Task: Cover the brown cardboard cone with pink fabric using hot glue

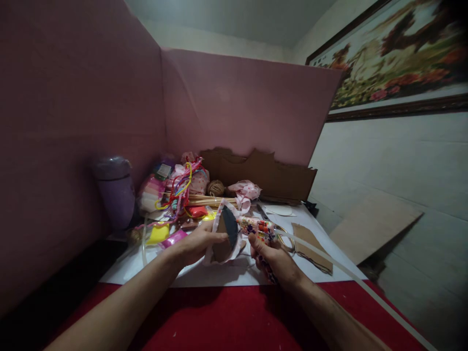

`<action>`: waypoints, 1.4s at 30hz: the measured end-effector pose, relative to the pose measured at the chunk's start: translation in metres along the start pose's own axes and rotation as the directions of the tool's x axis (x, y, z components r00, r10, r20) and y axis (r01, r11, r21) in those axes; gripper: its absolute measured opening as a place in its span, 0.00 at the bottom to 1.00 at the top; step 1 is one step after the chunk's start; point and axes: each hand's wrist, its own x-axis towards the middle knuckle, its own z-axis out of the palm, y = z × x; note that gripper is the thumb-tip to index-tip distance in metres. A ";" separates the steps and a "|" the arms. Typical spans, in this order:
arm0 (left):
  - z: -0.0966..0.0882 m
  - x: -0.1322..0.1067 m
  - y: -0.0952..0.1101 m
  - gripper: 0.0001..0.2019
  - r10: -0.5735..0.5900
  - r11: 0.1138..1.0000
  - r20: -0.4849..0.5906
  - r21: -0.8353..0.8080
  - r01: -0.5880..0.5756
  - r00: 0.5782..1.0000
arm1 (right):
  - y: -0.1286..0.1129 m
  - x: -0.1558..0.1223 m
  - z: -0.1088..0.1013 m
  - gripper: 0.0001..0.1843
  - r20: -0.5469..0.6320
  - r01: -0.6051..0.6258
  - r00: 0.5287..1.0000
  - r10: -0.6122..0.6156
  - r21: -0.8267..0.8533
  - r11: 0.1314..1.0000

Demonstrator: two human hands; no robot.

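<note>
My left hand [199, 242] is closed on a cardboard piece [221, 247] edged with pale fabric, thumb pressed on its face. A dark patch covers the upper right of that face. In my right hand [276, 259] is a glue gun [259, 227] with a colourful floral pattern, my fingers wrapped round its handle. Its nozzle points left, close to the fabric-edged piece; whether it touches, I cannot tell. A long whitish strip [329, 257] runs from behind the gun to the lower right. Gold-handled scissors [286, 238] lie partly hidden behind the gun.
A purple tumbler [116, 197] stands at the left. Pipe cleaners [182, 187], a twine ball [215, 188], wooden sticks [204, 200] and a yellow packet [158, 234] crowd the back left. Corrugated cardboard [312, 247] lies right. Pink panels [241, 102] enclose the back and left.
</note>
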 end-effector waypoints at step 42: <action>0.001 0.000 0.007 0.11 0.063 0.986 -0.091 -0.146 -0.076 0.994 | 0.000 -0.003 0.002 0.31 0.052 0.019 0.998 -0.020 0.017 1.000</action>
